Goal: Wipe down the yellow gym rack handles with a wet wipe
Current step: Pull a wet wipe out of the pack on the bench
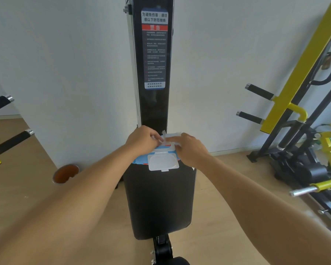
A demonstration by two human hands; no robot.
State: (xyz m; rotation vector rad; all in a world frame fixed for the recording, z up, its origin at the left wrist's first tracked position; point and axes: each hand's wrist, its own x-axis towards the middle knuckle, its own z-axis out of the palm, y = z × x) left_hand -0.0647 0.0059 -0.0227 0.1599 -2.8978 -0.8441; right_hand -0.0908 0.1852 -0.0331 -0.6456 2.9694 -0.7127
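Though pinched, wipe [167,136] between fingers [154,137]

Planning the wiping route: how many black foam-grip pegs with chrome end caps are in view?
4. Two on the right, on the yellow rack upright: upper peg and lower peg. Two at the left edge: upper peg and lower peg. More may lie out of frame.

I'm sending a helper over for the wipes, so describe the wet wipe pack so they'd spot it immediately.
Find the black padded bench below the tall warning sticker. The wet wipe pack lies at its far end, under both hands. It is the only blue-and-white packet, its white flip lid hanging open.
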